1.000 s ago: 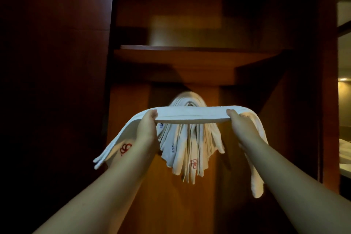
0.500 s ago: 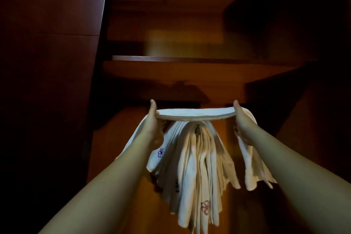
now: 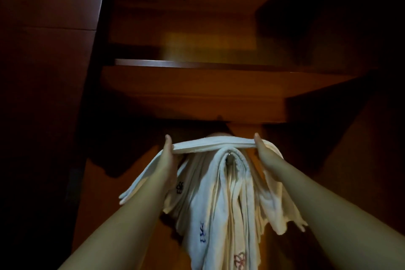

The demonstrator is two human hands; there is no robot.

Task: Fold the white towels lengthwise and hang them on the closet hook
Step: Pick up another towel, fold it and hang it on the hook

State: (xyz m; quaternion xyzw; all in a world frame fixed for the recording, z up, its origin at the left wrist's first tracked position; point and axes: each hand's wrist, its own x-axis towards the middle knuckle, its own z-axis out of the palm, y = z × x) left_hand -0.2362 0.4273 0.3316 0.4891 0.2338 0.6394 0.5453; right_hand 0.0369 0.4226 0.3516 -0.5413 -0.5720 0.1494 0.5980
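the folded towel, a long narrow band of white terry cloth with a soft nubby pile, is stretched level just above the metal hook, both its ends drooping past the hands. the left hand pinches the band to the left of the hook, thumb pointing up over the top edge and the fingers hidden beneath the cloth. the right hand pinches it to the right of the hook in the same way, thumb raised. the band's left tail slopes down beside the left forearm, layered edges showing; the right tail falls in a rumpled, wavy-edged flap.

on the hook itself hangs a thick bunch of towels, draped in long vertical folds, cream-white, with small embroidered marks in dark, blue and red thread. the hook shows only as a small shiny knob amid the folds.

above the hook runs a flat wooden shelf of smooth reddish-brown veneer, and behind it a wooden back panel of the same finish, dimly lit.
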